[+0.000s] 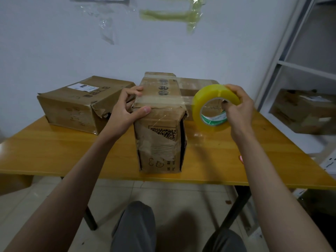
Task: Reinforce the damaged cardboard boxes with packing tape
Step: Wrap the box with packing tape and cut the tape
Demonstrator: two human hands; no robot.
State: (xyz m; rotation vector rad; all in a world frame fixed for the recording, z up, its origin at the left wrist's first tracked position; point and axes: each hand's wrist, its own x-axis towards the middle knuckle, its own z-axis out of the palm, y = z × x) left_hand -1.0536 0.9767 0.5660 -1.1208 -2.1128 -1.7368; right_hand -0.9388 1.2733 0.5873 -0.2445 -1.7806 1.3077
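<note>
A tall, torn cardboard box stands upright at the front middle of the yellow table. My left hand grips its upper left corner, thumb pressed on the front face and fingers on the top. My right hand holds a yellow roll of packing tape just right of the box, fingers through the core. A clear strip of tape runs from the roll across the box's top front edge. A second damaged box lies flat at the left rear.
A third box sits behind the tall one, partly hidden by the roll. A white metal shelf at the right holds another taped box. Strips of tape hang on the wall. My knees show below the table edge.
</note>
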